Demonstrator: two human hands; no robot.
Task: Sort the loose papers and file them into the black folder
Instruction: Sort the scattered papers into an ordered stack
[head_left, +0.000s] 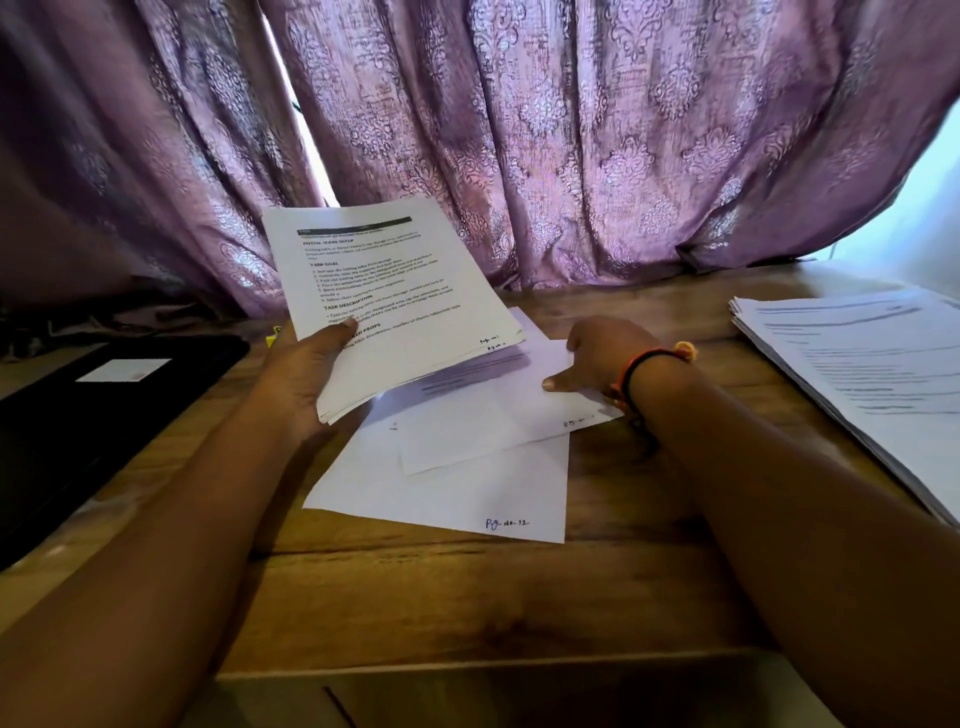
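Left hand (306, 374) grips paper stack (395, 291); right hand (608, 358) holds loose sheet (483, 415).

I am seeing the folder (78, 431) lying at the far left of the counter (467, 592), a label (123, 370) sitting on it. The left hand (306, 374) is holding a sheaf of papers (395, 291) above the counter's middle, right of the folder. Beneath the sheaf, an upper sheet (467, 431) is overlapping a lower sheet (441, 493), and the right hand (597, 358) is touching the upper one. A pile of papers (872, 374) is sitting far right, with a curtain (571, 130) hanging behind everything.
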